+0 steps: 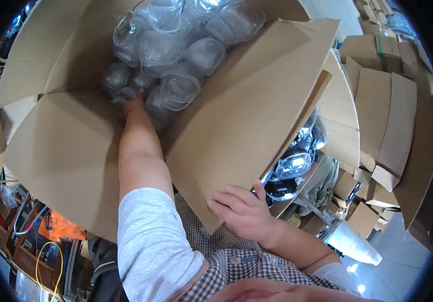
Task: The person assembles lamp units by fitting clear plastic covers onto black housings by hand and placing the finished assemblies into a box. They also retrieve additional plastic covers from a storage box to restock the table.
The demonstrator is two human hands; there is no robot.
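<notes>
A large cardboard box (83, 146) stands open in front of me, holding a heap of clear, rounded plastic shells (162, 49). Deep inside, my left hand (134, 104) reaches in at the near side of the heap, touching the shells. Its thumb shows, while its other fingers are hidden among the plastic. My right hand (241, 209) is at the lower corner of the box's right-hand flap (246, 110). Its fingers curl over the edge onto the inner face, with the thumb raised beside them.
Right of the flap, shiny clear and black plastic parts (294, 166) lie on a bench. Cardboard boxes (375, 108) are stacked farther right, above a tiled floor (397, 267). At lower left are an orange bag (60, 226), a yellow cable (37, 264) and a dark seat-like object (103, 261).
</notes>
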